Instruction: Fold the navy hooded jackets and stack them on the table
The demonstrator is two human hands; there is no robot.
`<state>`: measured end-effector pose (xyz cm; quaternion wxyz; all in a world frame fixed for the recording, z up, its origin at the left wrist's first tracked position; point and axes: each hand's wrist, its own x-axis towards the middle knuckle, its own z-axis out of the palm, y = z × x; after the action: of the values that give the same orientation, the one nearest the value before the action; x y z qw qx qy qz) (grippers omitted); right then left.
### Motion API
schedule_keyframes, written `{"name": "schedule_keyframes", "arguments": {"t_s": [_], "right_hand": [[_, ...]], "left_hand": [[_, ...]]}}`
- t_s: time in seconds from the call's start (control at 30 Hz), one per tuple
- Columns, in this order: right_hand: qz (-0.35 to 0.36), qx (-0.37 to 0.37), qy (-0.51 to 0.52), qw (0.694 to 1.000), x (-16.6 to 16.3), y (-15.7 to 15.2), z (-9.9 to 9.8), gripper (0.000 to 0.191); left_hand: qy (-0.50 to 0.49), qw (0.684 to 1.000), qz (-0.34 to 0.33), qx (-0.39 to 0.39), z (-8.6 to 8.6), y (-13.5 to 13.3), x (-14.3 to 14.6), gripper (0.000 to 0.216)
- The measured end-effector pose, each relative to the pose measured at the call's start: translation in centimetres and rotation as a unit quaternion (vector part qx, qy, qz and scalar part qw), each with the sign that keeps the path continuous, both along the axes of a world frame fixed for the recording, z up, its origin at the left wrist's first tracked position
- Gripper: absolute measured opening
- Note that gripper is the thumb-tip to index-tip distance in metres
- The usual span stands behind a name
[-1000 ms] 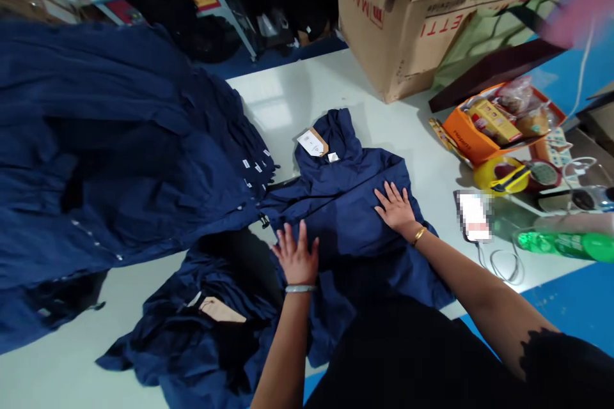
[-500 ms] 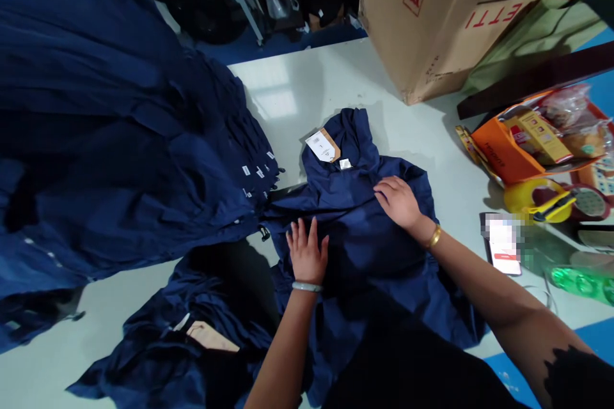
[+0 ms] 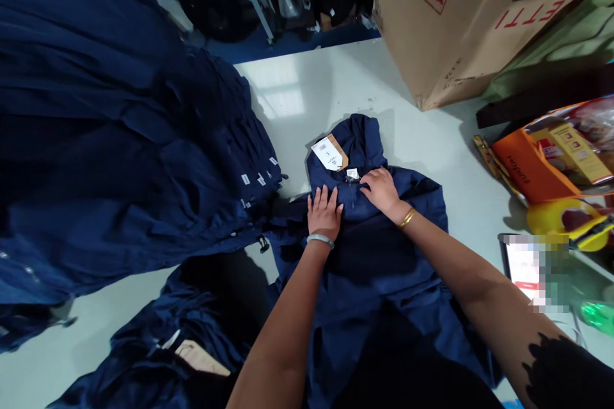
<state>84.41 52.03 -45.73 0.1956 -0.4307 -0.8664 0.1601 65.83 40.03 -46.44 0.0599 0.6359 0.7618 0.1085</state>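
Observation:
A navy blue hooded garment (image 3: pixel 384 249) lies spread on the white table (image 3: pixel 326 89), its hood pointing away from me. A brown and white hang tag (image 3: pixel 329 153) sits at the neck. My left hand (image 3: pixel 325 213) lies flat on the cloth just below the collar, fingers stretched out, a pale bangle on the wrist. My right hand (image 3: pixel 380 190) rests beside it near the small white neck label, fingers slightly curled on the fabric, a gold bangle on the wrist. Neither hand lifts anything.
A tall pile of navy garments (image 3: pixel 119 153) fills the left. Another crumpled navy garment (image 3: pixel 167 351) with a tag lies near left. A big cardboard box (image 3: pixel 455 25) stands at the back right. An orange snack tray (image 3: pixel 551 160), yellow tape (image 3: pixel 561 217) and a phone (image 3: pixel 522 265) sit right.
Both hands slid up the garment from its middle toward the collar and came close together. My view shifted slightly forward and right.

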Motion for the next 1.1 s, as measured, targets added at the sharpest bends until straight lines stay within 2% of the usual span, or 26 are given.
{"name": "schedule_keyframes", "arguments": {"t_s": [0.17,0.3,0.37,0.53,0.63,0.83,0.93,1.1], "right_hand": [[0.107,0.085,0.058,0.989,1.2,-1.0,-1.0,0.031],[0.176,0.083,0.071,0.978,2.5,-1.8,-1.5,0.025],[0.154,0.054,0.068,0.984,2.7,-1.7,-1.6,0.022],[-0.029,-0.036,-0.007,0.999,0.9,-0.4,-0.7,0.033],[-0.078,-0.063,-0.02,0.995,-0.6,0.3,-0.1,0.042],[-0.077,-0.087,0.039,0.992,-0.8,0.3,-0.7,0.034],[-0.064,-0.075,0.07,0.993,-0.1,-0.4,-1.4,0.033],[-0.045,-0.05,0.066,0.996,0.5,-1.2,-2.3,0.032]], "left_hand": [[0.002,0.998,-0.007,0.056,-1.3,-0.8,-0.2,0.061],[0.004,0.998,-0.018,0.063,-1.5,-0.8,-0.1,0.053],[0.002,0.998,-0.019,0.058,-1.4,-0.8,-0.1,0.051],[-0.01,0.998,-0.027,0.058,-1.2,-0.8,-0.2,0.046],[-0.023,0.998,-0.033,0.053,-1.0,-0.9,-0.3,0.048],[-0.022,0.998,-0.045,0.043,-0.8,-1.1,-0.4,0.05],[-0.022,0.996,-0.065,0.056,-1.0,-1.2,-0.7,0.048],[-0.028,0.994,-0.09,0.063,-1.2,-1.5,-1.2,0.046]]}}
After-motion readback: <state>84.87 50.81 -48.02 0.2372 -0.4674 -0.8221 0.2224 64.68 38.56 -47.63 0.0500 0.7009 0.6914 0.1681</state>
